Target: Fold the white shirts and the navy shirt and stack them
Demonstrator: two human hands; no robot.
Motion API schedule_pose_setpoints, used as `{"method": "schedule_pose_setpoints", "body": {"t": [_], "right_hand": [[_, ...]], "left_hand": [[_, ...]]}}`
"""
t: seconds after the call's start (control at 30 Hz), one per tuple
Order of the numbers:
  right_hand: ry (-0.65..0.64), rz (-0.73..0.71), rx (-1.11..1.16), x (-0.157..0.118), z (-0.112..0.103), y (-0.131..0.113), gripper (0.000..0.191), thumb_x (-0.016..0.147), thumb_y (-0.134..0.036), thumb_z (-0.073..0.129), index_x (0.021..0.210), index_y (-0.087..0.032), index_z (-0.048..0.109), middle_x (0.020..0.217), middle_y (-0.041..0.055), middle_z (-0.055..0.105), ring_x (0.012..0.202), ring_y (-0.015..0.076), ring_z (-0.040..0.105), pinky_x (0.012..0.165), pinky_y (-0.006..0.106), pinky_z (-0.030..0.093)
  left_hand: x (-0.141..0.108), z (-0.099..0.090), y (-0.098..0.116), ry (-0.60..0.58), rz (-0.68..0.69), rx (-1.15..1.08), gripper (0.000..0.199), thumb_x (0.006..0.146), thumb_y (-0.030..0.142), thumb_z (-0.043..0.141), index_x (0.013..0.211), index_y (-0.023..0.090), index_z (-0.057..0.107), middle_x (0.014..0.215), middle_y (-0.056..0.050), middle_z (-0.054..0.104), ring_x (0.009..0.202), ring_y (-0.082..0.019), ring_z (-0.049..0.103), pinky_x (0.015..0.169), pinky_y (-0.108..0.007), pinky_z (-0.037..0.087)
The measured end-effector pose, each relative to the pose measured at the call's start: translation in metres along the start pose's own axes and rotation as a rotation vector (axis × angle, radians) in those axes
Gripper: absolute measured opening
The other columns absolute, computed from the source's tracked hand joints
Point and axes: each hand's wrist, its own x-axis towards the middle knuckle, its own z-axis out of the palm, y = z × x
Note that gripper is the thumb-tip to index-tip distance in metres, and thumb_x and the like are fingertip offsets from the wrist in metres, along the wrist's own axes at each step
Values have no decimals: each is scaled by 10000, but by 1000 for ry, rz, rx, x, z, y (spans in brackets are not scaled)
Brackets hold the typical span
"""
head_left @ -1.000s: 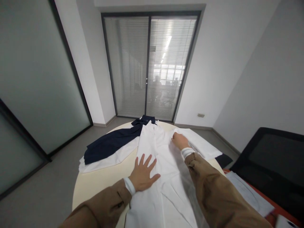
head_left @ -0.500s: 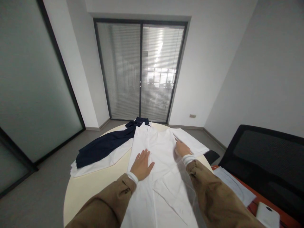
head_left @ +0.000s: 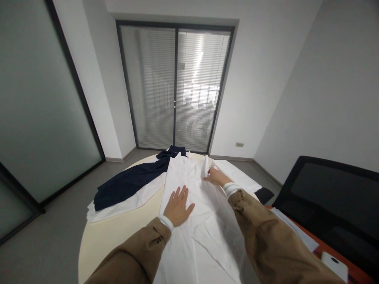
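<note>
A long white garment [head_left: 194,189] lies over the middle of the round table, its near end running out of the bottom of the view. My left hand [head_left: 179,206] rests flat on it, fingers spread. Farther off and to the right, my right hand [head_left: 215,176] is closed on the garment's right side, and a fold of cloth stands up beside its fingers. The fingertips are partly blurred. One white sleeve [head_left: 237,173] stretches out to the right beyond that hand. Left of the garment lies dark navy clothing [head_left: 133,182] on top of more white cloth [head_left: 127,209].
The cream round tabletop [head_left: 103,240] shows at the left. At the right stand a black mesh chair [head_left: 328,205] and an orange surface [head_left: 315,240] with papers [head_left: 296,228] and a white phone-like object [head_left: 334,266]. A glazed partition with blinds [head_left: 177,86] is ahead.
My right hand has moved left and slightly away from me, pulling the garment's right side inward and raising a fold. My left hand stays in nearly the same place.
</note>
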Motion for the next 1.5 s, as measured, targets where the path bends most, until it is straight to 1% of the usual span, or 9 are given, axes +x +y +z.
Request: {"method": "schedule_pose_setpoints", "body": {"t": [0.17, 0.43, 0.63, 0.77, 0.9, 1.1, 1.27, 1.37, 1.5], "right_hand": [[-132, -20, 91, 1, 11, -35, 555, 777, -345, 762, 1234, -95, 570, 1109, 175, 706, 825, 226, 703, 631, 261, 508], [-155, -105, 150, -12, 46, -63, 586, 816, -255, 729, 1330, -107, 490, 1228, 166, 657, 1101, 237, 651, 800, 245, 517], [-313, -65, 141, -19, 49, -58, 595, 806, -352, 719, 1295, -88, 506, 1061, 178, 713, 724, 192, 703, 513, 229, 502], [-519, -103, 59, -25, 40, -50, 373, 803, -463, 687, 905, -104, 681, 748, 86, 719, 639, 166, 675, 547, 225, 498], [-556, -133, 21, -36, 29, -46, 396, 780, -521, 681, 661, -145, 646, 729, 72, 711, 680, 167, 666, 585, 233, 483], [-832, -141, -88, -55, 7, -40, 467, 664, -620, 743, 678, -161, 654, 743, 39, 701, 675, 158, 646, 535, 222, 378], [-1126, -170, -30, -65, 16, -32, 302, 682, -429, 786, 724, -148, 682, 713, -10, 694, 610, 104, 640, 549, 185, 387], [-1105, -177, 32, -72, 27, -29, 254, 788, -352, 673, 655, -136, 658, 694, 3, 694, 585, 104, 646, 586, 198, 436], [-920, -182, 29, -84, 31, -25, 423, 782, -516, 663, 591, -142, 619, 656, 25, 674, 562, 132, 631, 583, 238, 481]], "left_hand": [[-1, -2, -1, -3, 2, 5, 780, 974, 601, 212, 1575, 104, 222, 1658, -97, 107, 1524, -314, 93, 1228, -493, 142], [0, 0, -4, -3, 23, 17, 784, 970, 600, 229, 1577, 104, 209, 1660, -97, 100, 1525, -315, 83, 1226, -502, 144], [2, -1, -7, -25, 45, 23, 805, 964, 611, 255, 1576, 90, 201, 1657, -105, 105, 1524, -310, 89, 1225, -497, 141], [9, -4, -12, -75, 87, 17, 808, 965, 631, 240, 1578, 107, 194, 1659, -107, 91, 1526, -301, 77, 1222, -490, 132], [23, -6, -17, -138, 134, 13, 782, 976, 623, 199, 1588, 139, 149, 1660, -101, 81, 1530, -283, 50, 1217, -490, 125], [42, -3, -23, -168, 141, 31, 719, 989, 535, 207, 1589, 147, 127, 1663, -104, 52, 1531, -267, 43, 1214, -486, 109], [51, -4, -24, -147, 149, 56, 674, 998, 460, 240, 1579, 127, 162, 1662, -122, 102, 1527, -270, 83, 1208, -468, 133], [49, -11, -17, -50, 133, 102, 624, 1001, 459, 282, 1543, 151, 280, 1596, -159, 285, 1473, -285, 246, 1165, -461, 231], [30, -20, -7, -3, 52, 133, 628, 988, 492, 309, 1507, 143, 356, 1410, -193, 500, 1313, -327, 446, 1073, -487, 343]]}}
